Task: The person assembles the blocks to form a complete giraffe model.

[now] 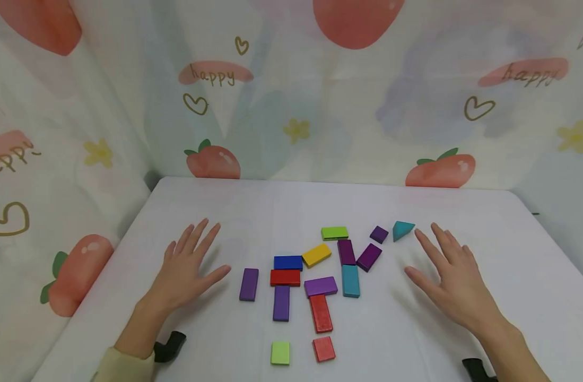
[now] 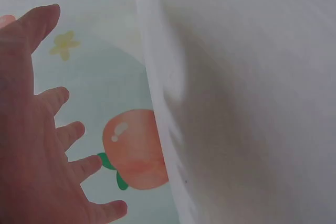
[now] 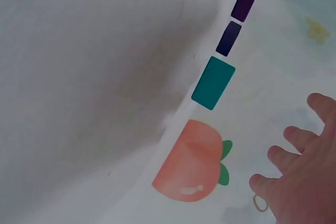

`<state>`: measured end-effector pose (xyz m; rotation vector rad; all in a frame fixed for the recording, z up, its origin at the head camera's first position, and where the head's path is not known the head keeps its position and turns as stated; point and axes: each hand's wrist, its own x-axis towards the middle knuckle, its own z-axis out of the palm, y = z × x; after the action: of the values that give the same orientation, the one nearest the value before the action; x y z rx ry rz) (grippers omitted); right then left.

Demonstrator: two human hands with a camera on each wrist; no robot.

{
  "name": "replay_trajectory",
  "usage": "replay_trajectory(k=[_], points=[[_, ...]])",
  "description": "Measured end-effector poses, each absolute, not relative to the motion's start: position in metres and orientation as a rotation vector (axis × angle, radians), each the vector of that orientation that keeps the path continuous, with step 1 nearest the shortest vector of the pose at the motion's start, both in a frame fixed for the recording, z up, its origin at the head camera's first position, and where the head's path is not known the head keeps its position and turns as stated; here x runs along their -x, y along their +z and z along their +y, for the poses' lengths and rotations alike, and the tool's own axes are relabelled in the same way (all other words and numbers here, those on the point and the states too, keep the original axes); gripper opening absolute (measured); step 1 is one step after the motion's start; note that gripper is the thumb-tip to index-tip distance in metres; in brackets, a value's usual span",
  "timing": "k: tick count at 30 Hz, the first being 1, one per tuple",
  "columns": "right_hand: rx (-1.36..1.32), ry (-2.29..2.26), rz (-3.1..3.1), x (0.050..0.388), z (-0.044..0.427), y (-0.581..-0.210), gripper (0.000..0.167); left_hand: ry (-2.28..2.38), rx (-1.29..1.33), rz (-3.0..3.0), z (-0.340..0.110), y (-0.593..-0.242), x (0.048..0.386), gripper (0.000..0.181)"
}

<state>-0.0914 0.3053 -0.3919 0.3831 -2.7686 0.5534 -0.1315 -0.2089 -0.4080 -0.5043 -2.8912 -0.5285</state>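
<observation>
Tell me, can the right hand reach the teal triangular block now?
Probably yes: the empty right hand hovers close to the teal triangular block, with nothing visible between them; the small purple block lies on its other side.

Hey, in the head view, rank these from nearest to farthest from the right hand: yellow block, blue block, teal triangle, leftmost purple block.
From the right hand:
1. Teal triangle, just to its left.
2. Yellow block, near the middle of the blocks.
3. Blue block, left of the yellow one.
4. Leftmost purple block, over by the left hand.
</observation>
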Motion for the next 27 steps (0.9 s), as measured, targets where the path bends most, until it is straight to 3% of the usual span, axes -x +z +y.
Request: replay_trajectory(k=[27], points=[[-0.467, 0.88, -2.817, 0.12, 0.221, -0.384, 0.082, -0.928, 0.754, -2.789, -0.149, -0.412, 0.157, 0.091]])
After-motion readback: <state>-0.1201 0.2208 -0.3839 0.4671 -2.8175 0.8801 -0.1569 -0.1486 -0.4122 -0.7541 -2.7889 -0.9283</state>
